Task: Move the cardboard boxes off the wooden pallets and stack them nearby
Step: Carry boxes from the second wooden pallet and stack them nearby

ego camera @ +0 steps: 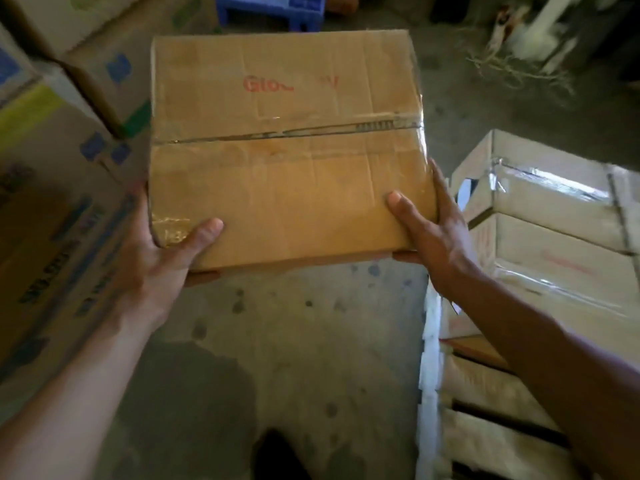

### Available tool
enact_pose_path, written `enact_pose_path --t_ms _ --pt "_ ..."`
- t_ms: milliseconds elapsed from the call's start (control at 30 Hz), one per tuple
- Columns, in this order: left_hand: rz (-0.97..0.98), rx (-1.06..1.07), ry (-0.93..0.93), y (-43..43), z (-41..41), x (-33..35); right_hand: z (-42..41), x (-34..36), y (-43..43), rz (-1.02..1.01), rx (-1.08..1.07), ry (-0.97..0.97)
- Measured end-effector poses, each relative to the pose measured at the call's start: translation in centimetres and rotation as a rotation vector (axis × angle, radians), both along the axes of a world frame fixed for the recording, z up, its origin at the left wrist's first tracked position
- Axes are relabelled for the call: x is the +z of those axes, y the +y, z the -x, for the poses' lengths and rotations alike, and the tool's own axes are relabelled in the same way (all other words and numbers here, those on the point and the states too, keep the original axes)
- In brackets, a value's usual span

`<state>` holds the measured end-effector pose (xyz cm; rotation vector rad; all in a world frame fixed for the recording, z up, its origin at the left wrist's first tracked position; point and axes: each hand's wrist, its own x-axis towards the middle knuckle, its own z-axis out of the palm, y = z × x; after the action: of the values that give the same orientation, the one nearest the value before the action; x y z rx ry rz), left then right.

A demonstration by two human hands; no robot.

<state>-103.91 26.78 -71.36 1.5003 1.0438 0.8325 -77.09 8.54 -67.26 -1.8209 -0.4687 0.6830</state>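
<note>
Cardboard box level, taped seam crosswise, left hand, right hand gripping

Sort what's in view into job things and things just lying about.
Job: carried cardboard box, held by left hand and right hand; taped boxes on the wooden pallet.
Lying about: blue plastic object, tangled twine on the floor.

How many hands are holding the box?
2. The left hand grips the near left corner of the cardboard box, thumb on top. The right hand grips the near right corner. The fingers under the box are mostly hidden.
</note>
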Motion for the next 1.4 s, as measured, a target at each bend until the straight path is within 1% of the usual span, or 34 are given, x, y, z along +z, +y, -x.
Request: enact_pose_path --t_ms 100,200,333,400,500,633,733,833,933,1067,1233,1400 --pt "-0.035 -0.077 0.009 -2.5 -1.0 0.9 0.1 1.0 -4.5 -0.030 -0.065 0.011" --pt "-0.048 -0.133 -0.007 -6.8 -0.5 2.1 1.8 1.8 -10.0 -0.045 -0.120 0.020" --pt "-0.059 -0.173 -0.031 -14.9 2.4 3.8 5.9 2.8 -19.3 -0.071 -0.162 0.036" --pt "-0.047 -0.237 -0.039 -20.2 3.8 4.5 8.0 3.1 -25.1 -0.022 -0.183 0.022" --pt "0.018 -0.263 -0.016 -27.5 6.1 4.0 10.7 3.2 -33.2 0.029 -0.224 0.010" --pt "0.083 -0.356 0.047 -35.5 7.2 2.1 13.5 1.9 -42.7 0.055 -0.284 0.110" --pt "0.108 -0.392 0.127 -40.2 7.2 0.3 15.2 -0.5 -48.1 0.085 -0.367 0.143" --pt "0.125 -0.432 0.194 -42.8 7.2 -2.2 16.6 -2.9 -51.9 0.090 -0.450 0.171" --pt "0.154 -0.465 0.303 -44.7 6.9 -4.7 17.2 -5.0 -54.7 0.128 -0.514 0.200" --pt "0.162 -0.487 0.341 -47.2 5.4 -7.2 17.1 -8.4 -57.5 0.131 -0.538 0.191" --pt "0.214 -0.512 0.349 -49.7 3.5 -10.6 15.4 -12.3 -60.5 0.149 -0.526 0.220" --pt "0.239 -0.527 0.260 -52.4 -0.5 -13.7 10.3 -15.7 -62.5 0.153 -0.459 0.207"
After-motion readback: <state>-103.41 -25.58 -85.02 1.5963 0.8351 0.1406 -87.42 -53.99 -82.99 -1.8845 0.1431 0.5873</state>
